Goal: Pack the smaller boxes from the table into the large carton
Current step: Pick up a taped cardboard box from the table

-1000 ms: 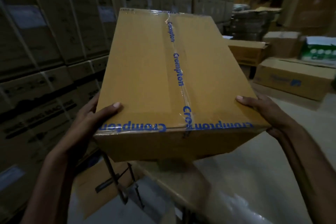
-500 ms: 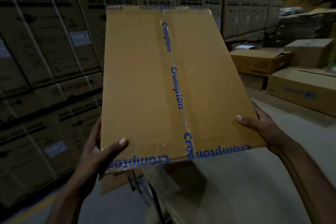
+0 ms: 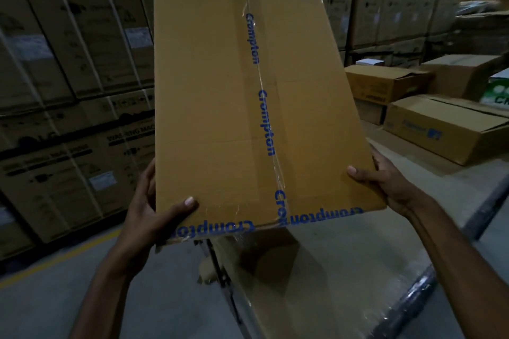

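The taped carton (image 3: 220,118) is now tipped steeper than a second ago. Its near side wall, seen then, is lost from view, and only the broad taped face is shown. It is held in the air above the film-wrapped table (image 3: 358,297) and gripped at its lower corners by the left hand (image 3: 148,217) and the right hand (image 3: 385,187). Thumbs are laid on the face; the other fingers are hidden behind. No smaller boxes are seen, so packing is judged not begun. Whether the carton's far side is open cannot be told.

Your box (image 3: 209,104): matt brown cardboard, smooth. Seam tape (image 3: 265,124): glossy clear plastic, blue print. Table (image 3: 358,270) below you: shiny crinkled film wrap.
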A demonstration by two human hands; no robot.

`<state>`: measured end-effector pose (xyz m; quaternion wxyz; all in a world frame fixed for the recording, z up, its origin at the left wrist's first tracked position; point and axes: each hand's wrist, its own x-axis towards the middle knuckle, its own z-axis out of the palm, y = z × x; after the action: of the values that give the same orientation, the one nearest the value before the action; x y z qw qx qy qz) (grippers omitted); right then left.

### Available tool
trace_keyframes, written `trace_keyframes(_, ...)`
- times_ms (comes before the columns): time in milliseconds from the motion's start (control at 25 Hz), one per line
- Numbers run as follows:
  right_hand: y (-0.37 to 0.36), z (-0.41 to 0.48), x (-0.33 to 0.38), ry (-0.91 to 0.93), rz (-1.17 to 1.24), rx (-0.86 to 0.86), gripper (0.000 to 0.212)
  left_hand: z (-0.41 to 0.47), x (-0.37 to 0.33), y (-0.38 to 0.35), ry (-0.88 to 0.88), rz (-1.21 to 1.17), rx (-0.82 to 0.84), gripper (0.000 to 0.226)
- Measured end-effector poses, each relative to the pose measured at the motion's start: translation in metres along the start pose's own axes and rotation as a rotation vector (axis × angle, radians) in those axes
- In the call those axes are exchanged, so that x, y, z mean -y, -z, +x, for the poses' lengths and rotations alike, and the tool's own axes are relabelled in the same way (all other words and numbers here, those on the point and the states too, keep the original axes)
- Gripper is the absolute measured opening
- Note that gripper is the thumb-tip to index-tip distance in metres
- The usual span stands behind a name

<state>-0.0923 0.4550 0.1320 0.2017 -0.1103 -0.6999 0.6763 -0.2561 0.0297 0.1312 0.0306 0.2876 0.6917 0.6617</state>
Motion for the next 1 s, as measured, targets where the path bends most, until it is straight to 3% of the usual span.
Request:
trace_keyframes(160, 0.061, -0.010, -0.008, -0.001, 0.014, 0.029, 0.093, -0.019, -0.017, -0.058, 0.013, 0.029, -0.026, 0.113)
trace_keyframes(280, 0.111, 0.000, -0.020, 0.020, -0.009, 0.101, 0.106, -0.023, -0.026, -0.107, 0.024, 0.077, -0.050, 0.106)
trace_keyframes(400, 0.164, 0.026, -0.026, 0.049, 0.001, 0.177, 0.096, -0.024, -0.028, -0.164, 0.002, 0.152, -0.127, 0.103)
trace_keyframes(560, 0.223, 0.066, -0.018, 0.157, -0.112, 0.312, 0.113, -0.009, -0.036, -0.217, -0.046, 0.246, -0.236, 0.111)
trace_keyframes(640, 0.231, 0.089, -0.007, 0.181, -0.168, 0.406, 0.121, 0.011, -0.040, -0.239, -0.013, 0.205, -0.330, 0.097)
trace_keyframes(760, 0.230, 0.119, 0.019, 0.176, -0.269, 0.407, 0.136, 0.038, -0.036, -0.271, -0.053, 0.168, -0.544, 0.082)
trace_keyframes(1000, 0.238, 0.121, -0.004, 0.284, -0.283, 0.375, 0.128, 0.041, -0.014, -0.293, -0.128, 0.163, -0.703, 0.079)
